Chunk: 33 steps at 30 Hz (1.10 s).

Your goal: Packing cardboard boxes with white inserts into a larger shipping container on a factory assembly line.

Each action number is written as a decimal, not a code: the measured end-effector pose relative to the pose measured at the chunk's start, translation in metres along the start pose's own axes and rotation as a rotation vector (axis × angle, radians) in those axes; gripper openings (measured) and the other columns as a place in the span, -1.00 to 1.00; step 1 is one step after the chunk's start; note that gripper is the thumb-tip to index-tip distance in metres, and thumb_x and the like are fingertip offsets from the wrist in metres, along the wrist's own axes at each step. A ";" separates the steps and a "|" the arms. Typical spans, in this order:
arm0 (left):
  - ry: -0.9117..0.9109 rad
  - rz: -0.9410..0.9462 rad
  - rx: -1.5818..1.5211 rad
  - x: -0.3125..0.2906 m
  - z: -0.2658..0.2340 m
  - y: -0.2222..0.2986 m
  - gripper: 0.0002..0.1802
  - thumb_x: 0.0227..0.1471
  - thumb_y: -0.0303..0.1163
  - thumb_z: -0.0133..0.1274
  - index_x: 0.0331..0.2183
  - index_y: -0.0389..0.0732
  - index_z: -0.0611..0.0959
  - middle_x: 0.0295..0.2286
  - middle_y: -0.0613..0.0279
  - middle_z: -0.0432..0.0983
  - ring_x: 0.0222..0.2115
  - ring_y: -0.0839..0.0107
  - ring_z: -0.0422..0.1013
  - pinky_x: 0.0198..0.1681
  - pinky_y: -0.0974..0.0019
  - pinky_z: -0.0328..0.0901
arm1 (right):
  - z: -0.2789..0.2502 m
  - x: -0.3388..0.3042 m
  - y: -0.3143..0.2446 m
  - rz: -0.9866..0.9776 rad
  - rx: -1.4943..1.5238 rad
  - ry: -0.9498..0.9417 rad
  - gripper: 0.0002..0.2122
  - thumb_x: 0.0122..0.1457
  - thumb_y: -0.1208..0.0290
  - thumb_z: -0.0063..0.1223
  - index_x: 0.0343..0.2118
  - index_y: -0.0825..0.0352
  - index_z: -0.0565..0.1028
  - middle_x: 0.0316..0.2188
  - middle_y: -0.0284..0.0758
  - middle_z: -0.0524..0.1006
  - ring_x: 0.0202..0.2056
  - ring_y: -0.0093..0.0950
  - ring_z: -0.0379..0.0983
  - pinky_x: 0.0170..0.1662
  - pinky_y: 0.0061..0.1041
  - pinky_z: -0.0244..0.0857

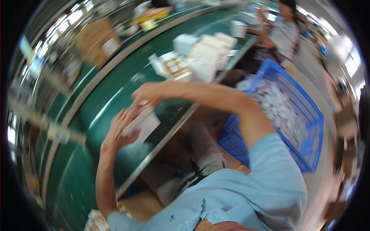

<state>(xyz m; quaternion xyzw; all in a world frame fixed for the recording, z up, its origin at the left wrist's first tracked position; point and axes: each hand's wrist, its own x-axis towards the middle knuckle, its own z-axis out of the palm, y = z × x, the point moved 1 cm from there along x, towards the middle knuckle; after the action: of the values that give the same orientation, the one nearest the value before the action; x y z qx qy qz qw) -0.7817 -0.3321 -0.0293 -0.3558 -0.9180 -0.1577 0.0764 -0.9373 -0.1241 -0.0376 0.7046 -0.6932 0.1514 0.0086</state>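
A small white box [148, 128] is between my hands, above the green conveyor belt near its metal edge. My left hand [122, 128] grips the box from its left side, with the thumb across the near face and the fingers over the top. From the far side my right hand [148, 94] closes on the upper end of the box, and a ring shows on one finger. The right fingertips are partly hidden and blurred. Just beyond my right forearm lies an opened white box with a brown divided insert [175, 66].
White boxes [206, 54] are piled on the belt [111, 104] at the far right. A blue plastic crate [304, 88] of small clear pieces stands by my right elbow. A co-worker [283, 34] sits beyond it. A cardboard box [96, 42] is across the belt.
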 end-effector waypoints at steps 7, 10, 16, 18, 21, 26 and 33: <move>0.134 0.048 0.139 -0.020 0.004 0.014 -0.34 -0.19 -0.45 0.39 0.05 -0.03 0.64 0.05 0.22 0.51 0.13 0.01 0.42 0.18 -0.03 0.40 | -0.008 0.000 -0.014 0.074 0.138 -0.079 -0.82 0.14 0.45 0.20 -0.20 0.13 0.69 -0.06 -0.19 0.60 -0.08 -0.11 0.59 -0.07 -0.16 0.47; 0.109 0.017 0.155 -0.028 0.006 0.016 -0.26 -0.26 -0.42 0.47 0.06 0.00 0.64 0.07 0.28 0.47 0.16 0.08 0.39 0.21 0.01 0.38 | -0.008 0.010 -0.025 0.085 0.106 -0.060 -0.86 0.15 0.44 0.19 -0.25 0.13 0.69 -0.04 -0.22 0.60 -0.06 -0.13 0.60 -0.07 -0.15 0.49; 0.074 -0.023 0.204 -0.034 0.010 0.015 -0.19 -0.29 -0.37 0.51 0.09 0.01 0.62 0.12 0.27 0.43 0.22 0.10 0.34 0.25 -0.01 0.34 | -0.015 0.024 -0.042 0.086 -0.126 -0.062 -0.84 0.24 0.30 0.17 -0.19 0.07 0.73 -0.01 -0.23 0.58 -0.04 -0.16 0.60 -0.06 -0.14 0.55; 0.085 -0.007 0.182 -0.029 0.011 0.015 -0.20 -0.27 -0.37 0.50 0.10 0.00 0.62 0.13 0.25 0.43 0.23 0.09 0.32 0.25 -0.03 0.33 | -0.018 0.024 -0.044 0.133 -0.170 -0.071 -0.82 0.24 0.24 0.17 -0.20 0.06 0.74 -0.03 -0.23 0.59 -0.04 -0.16 0.61 -0.07 -0.13 0.55; 0.102 0.014 0.201 -0.029 0.013 0.012 -0.19 -0.26 -0.38 0.49 0.12 0.00 0.62 0.15 0.24 0.44 0.24 0.06 0.32 0.25 -0.05 0.32 | -0.018 0.035 -0.051 0.280 -0.259 -0.211 -0.82 0.17 0.17 0.25 -0.28 0.08 0.76 -0.06 -0.19 0.61 -0.02 -0.13 0.60 -0.10 -0.12 0.57; 0.109 0.006 0.164 -0.033 0.004 0.021 -0.23 -0.25 -0.44 0.43 0.12 -0.04 0.64 0.16 0.21 0.46 0.23 -0.01 0.35 0.24 -0.08 0.33 | -0.005 0.061 -0.049 0.419 -0.248 -0.321 -0.83 0.04 0.20 0.36 -0.36 0.14 0.76 -0.27 -0.20 0.70 -0.15 -0.10 0.66 -0.19 -0.11 0.55; 0.180 0.025 0.138 -0.025 0.013 0.012 -0.31 -0.25 -0.44 0.43 0.04 -0.07 0.70 0.10 0.20 0.52 0.21 -0.01 0.37 0.25 -0.05 0.33 | 0.000 0.064 -0.041 0.625 -0.146 -0.379 -0.77 0.01 0.27 0.39 -0.27 0.23 0.77 -0.24 -0.10 0.74 -0.13 -0.13 0.70 -0.14 -0.18 0.56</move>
<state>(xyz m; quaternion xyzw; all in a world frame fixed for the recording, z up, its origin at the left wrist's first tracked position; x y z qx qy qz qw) -0.7551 -0.3349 -0.0449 -0.3456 -0.9115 -0.1247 0.1850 -0.8980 -0.1845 -0.0153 0.4719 -0.8732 -0.0361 -0.1163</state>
